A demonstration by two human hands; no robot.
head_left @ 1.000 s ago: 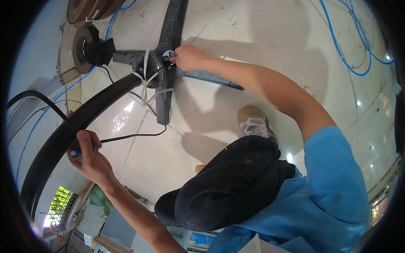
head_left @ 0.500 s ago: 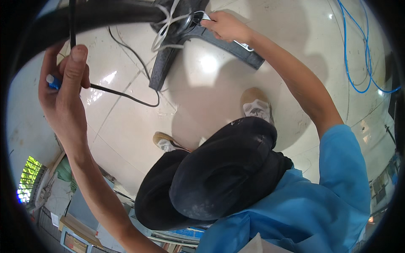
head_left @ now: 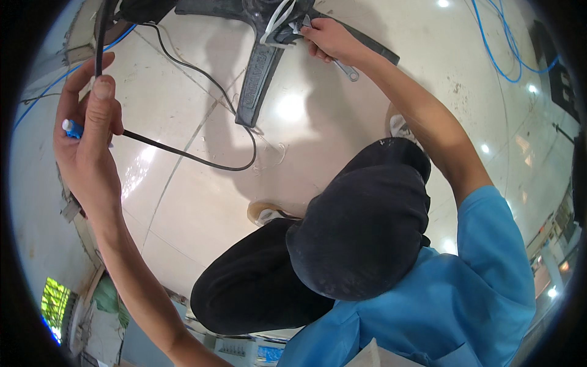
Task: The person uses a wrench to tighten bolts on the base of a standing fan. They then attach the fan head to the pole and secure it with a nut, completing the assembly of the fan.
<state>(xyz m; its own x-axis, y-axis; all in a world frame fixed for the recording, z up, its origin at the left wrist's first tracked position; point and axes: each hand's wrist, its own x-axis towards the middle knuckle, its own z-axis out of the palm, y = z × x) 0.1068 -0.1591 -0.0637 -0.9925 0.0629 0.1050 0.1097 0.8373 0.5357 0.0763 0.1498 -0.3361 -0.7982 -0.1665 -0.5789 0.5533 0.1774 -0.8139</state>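
Observation:
My left hand (head_left: 90, 119), raised at the left, is closed around a black cable (head_left: 189, 158). The cable rises above the fingers, and its lower part loops across the floor to a dark grey stand base (head_left: 260, 79). A small blue piece with a white end (head_left: 71, 128) also sits in this hand, most of it hidden by the palm and fingers. At the base's hub, my right hand (head_left: 333, 43) grips a metal wrench (head_left: 350, 72); its ring end sticks out below the fingers. White cord or strap (head_left: 278, 23) hangs over the hub beside that hand.
Blue cable (head_left: 498, 52) lies looped on the shiny tiled floor (head_left: 177, 208) at far right. Another blue cable (head_left: 46, 92) runs along the left. One base leg (head_left: 373, 46) reaches right under my right forearm. My bent knees (head_left: 358, 220) fill the lower middle.
The view has shifted, and the base now appears higher. The thick black curved part at upper left has mostly left view. The wrench now points away from the leg, over the floor.

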